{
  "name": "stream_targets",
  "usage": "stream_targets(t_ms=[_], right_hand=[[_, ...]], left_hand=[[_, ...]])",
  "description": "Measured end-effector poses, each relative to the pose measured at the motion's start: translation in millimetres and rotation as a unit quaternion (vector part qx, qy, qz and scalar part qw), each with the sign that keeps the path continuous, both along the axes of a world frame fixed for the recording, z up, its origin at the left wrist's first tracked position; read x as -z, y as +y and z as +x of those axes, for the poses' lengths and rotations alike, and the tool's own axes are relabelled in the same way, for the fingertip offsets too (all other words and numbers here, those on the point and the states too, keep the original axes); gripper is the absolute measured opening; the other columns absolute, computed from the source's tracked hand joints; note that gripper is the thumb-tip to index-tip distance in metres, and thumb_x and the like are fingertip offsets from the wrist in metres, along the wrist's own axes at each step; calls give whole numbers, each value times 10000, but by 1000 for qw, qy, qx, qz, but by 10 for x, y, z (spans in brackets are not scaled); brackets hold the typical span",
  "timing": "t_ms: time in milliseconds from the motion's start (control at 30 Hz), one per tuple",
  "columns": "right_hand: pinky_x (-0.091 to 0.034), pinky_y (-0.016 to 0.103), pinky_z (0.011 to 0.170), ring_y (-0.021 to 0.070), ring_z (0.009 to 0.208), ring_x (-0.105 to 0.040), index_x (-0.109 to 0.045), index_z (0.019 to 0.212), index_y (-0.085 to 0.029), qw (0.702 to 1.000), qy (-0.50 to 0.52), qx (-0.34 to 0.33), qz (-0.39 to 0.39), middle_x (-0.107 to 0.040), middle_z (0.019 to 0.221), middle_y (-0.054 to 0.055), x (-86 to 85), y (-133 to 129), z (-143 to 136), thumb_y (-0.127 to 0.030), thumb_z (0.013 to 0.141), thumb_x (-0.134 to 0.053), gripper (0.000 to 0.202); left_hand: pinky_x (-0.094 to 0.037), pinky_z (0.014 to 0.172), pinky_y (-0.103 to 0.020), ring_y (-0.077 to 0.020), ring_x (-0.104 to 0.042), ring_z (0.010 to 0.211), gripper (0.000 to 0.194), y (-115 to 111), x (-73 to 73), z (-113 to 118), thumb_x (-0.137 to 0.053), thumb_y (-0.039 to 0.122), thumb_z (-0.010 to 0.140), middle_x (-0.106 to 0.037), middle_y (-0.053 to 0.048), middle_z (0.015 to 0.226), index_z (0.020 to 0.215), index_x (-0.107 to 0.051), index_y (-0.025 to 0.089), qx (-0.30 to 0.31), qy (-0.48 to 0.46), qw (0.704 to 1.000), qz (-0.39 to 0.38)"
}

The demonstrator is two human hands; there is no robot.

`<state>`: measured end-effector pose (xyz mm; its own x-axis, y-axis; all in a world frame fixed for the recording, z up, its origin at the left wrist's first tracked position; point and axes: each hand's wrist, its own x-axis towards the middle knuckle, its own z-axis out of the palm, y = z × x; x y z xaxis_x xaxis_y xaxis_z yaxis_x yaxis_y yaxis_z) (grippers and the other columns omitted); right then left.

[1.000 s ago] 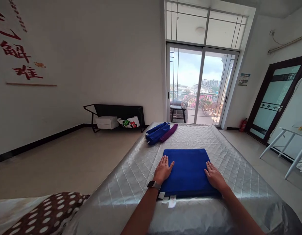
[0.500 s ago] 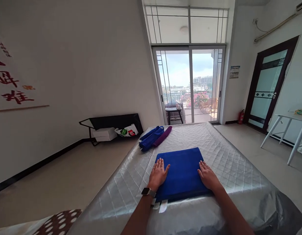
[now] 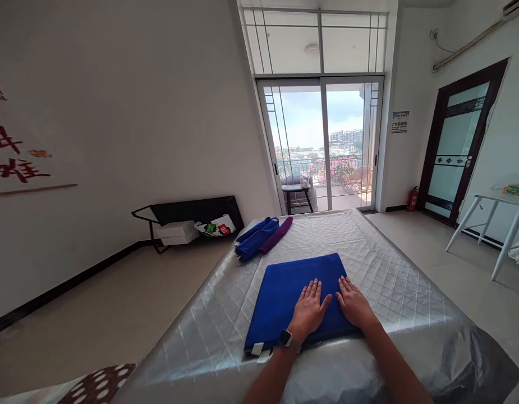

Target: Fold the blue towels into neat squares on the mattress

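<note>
A folded blue cloth point(image 3: 280, 292) lies flat in a near-square on the silver quilted mattress cover point(image 3: 209, 320), with white tags at its near left corner. My left hand point(image 3: 310, 307), a watch on its wrist, rests palm down on the right half of the cloth, fingers stretched out. Close beside it, my right hand point(image 3: 354, 302) lies flat on the cloth's right edge, fingers extended. Neither hand grips anything. Farther back on the bed sit a rolled blue bundle point(image 3: 255, 240) and a slim purple roll point(image 3: 276, 235).
Against the left wall stands a black frame point(image 3: 196, 210) holding white boxes point(image 3: 175, 233) and a printed bag point(image 3: 217, 225). Sliding glass doors point(image 3: 322, 146) are beyond the bed. At right are a white table point(image 3: 495, 199) and a fire extinguisher point(image 3: 412, 199). Brown dotted fabric point(image 3: 101, 384) shows at lower left.
My left hand has slid rightward from the cloth's left edge toward my right hand, uncovering the left side and its tags. My right hand stays at the right edge. The view has shifted slightly.
</note>
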<state>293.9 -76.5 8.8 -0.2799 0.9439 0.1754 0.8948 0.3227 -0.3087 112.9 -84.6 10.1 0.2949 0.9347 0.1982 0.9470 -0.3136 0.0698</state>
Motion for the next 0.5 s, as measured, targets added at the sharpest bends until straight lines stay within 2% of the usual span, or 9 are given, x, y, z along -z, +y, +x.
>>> stream_targets(t_ms=[200,267,367,500], right_hand=[[-266,441,1244,258,1527,-265,-375,1553,-46,999,19,4,-26,-331,1626,166,-72,-27,25,-354,1044,-304,599],[-265,452,1245,263,1528,-265,-373,1555,-55,999,18,3,-26,-327,1630,158,-84,-30,31,-355,1043,-296,599],[-264,467,1242,268,1527,-268,-377,1553,-52,1000,10,7,-23,-327,1628,163,-120,-53,29,-346,1040,-291,597],[-237,440,1249,249,1535,-245,-383,1553,-57,999,-23,20,-30,-322,1632,154,-196,-163,20,-325,1042,-271,587]], left_hand=[[-338,1210,-492,-296,-356,1499,732,-317,258,-1010,-187,578,1032,-417,-159,1594,1541,-420,106,-98,14,995,25],[-354,1197,-504,-309,-366,1492,726,-445,354,-1266,-207,574,1029,-438,-168,1580,1543,-416,106,-118,4,992,45],[-358,1195,-492,-306,-351,1499,754,-598,421,-1401,-221,596,1021,-440,-177,1580,1543,-407,85,-153,-22,986,65],[-341,1210,-464,-288,-336,1508,752,-690,373,-1292,-245,592,1020,-436,-175,1585,1542,-400,73,-162,-46,982,92]])
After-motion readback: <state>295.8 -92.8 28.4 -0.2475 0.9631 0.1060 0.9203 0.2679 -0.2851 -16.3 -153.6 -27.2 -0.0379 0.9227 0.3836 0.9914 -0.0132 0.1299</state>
